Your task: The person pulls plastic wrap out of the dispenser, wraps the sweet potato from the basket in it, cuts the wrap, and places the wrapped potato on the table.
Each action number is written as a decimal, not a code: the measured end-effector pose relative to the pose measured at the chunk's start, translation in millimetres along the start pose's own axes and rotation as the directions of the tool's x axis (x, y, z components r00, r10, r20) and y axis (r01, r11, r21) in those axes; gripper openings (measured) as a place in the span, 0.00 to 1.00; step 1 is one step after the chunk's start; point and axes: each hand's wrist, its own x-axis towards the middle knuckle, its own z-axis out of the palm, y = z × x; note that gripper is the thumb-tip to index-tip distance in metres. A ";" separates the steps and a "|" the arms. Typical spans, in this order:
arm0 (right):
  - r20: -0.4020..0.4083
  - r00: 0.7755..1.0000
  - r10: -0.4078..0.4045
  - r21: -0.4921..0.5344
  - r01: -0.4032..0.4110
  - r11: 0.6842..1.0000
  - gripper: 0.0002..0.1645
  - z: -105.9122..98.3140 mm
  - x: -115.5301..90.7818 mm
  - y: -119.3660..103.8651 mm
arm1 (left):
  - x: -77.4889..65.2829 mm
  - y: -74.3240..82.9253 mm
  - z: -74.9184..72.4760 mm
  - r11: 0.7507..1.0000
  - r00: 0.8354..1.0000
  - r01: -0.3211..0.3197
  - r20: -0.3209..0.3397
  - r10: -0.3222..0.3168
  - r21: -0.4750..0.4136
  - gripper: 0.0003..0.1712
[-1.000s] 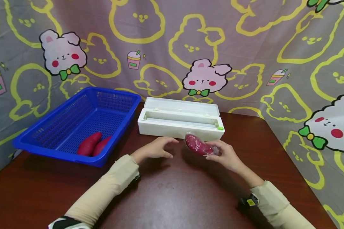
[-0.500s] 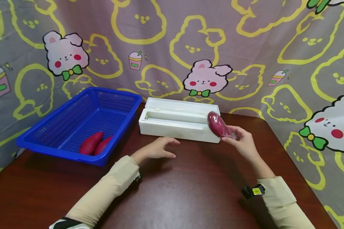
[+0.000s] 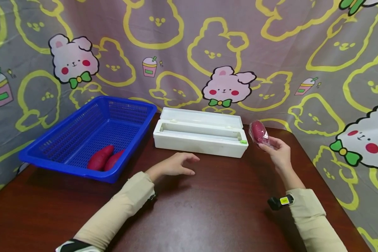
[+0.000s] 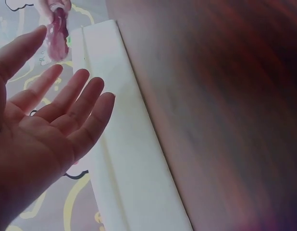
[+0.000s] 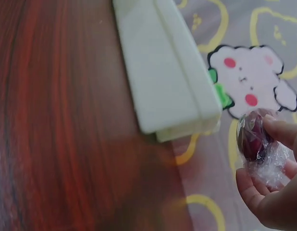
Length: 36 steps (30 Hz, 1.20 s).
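Pinched by one end between thumb and fingers of my right hand (image 3: 280, 153) is a red sweet potato (image 3: 258, 131) wrapped in clear cling film (image 5: 271, 168). It is held up off the table, just beyond the right end of a white cling film box (image 3: 200, 142), whose lid (image 3: 201, 117) stands raised at the back. My left hand (image 3: 174, 163) hovers in front of the box, holding nothing; the left wrist view shows its fingers (image 4: 74, 98) spread and relaxed. Two more red sweet potatoes (image 3: 100, 158) lie in the near right corner of a blue plastic basket (image 3: 63, 168).
The basket stands on the left of the dark brown wooden table (image 3: 189, 210). A green slider (image 3: 243, 141) sits at the box's right end. Behind and to the right hangs a patterned curtain (image 3: 176, 45), close to the table's edges.
My right hand has carried the wrapped sweet potato right and away from me, past the front of the box to beyond its right end. The left hand has hardly moved.
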 end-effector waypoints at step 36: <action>0.293 0.927 0.235 -0.595 -0.016 0.804 0.40 6.5 14.0 29.4 | -1.9 -1.9 -2.9 1.000 0.997 -0.003 0.074 0.003 -0.002 0.23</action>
